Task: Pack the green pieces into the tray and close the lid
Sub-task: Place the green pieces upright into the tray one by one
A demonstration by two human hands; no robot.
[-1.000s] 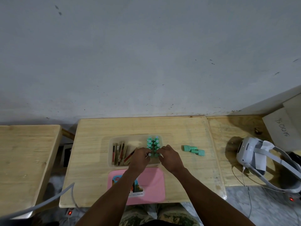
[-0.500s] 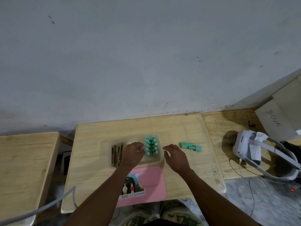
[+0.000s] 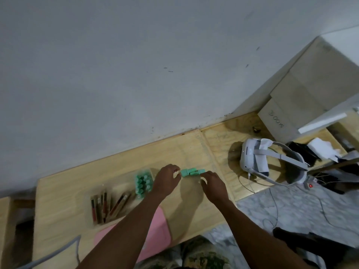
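Now that both hands have left the clear plastic tray [image 3: 118, 189] and crossed to the loose cluster of mint-green blocky plastic pieces [image 3: 192, 172] lying to its right on the pale plywood table [image 3: 64, 191], a new pickup looks to be starting — half a second back the left hand was over the tray and the right just beside it. The left hand [image 3: 166, 180] sits at the cluster's tray-side end, fingers curled, thumb and forefinger close to the nearest piece; the right hand [image 3: 212, 184] cups the far end. Neither clearly pinches anything yet (motion blur, contact cannot be told). The head has also swung right, so the tray now sits at frame left.

Task reading: one batch of round-topped green pieces [image 3: 143, 182] already stands packed in rows at the tray's right end, and the blocky ones are next. The glossy pink flat lid [image 3: 155, 230] lies on the near side of the tray, not yet on it.

Thin brown-and-red sticks [image 3: 108, 204] fill the tray's left part. The green pieces look hard, smooth, square-edged — easy to pinch, likely to scatter if nudged.
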